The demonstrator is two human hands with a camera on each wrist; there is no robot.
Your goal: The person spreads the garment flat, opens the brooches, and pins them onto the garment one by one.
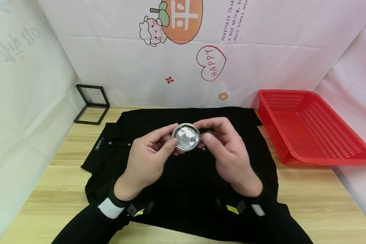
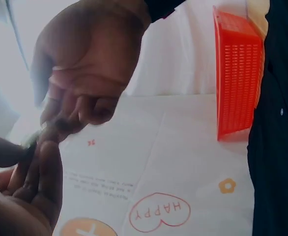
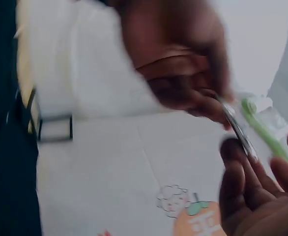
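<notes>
A round silver pin badge (image 1: 186,137) shows its metal back, with a pin across it, in the head view. My left hand (image 1: 149,154) pinches its left rim between thumb and fingers. On the other side, my right hand (image 1: 230,152) touches the rim with its fingertips, its thumb held apart. In the right wrist view the badge (image 3: 237,129) appears edge-on between both hands. Beneath the hands, a black buttoned shirt (image 1: 183,189) lies spread on the wooden table. The badge's front face is hidden.
A red plastic basket (image 1: 292,145) stands at the right of the table (image 1: 308,193). A black hinged frame (image 1: 91,105) stands at the back left. Printed white cloth (image 1: 116,67) hangs behind and along the sides.
</notes>
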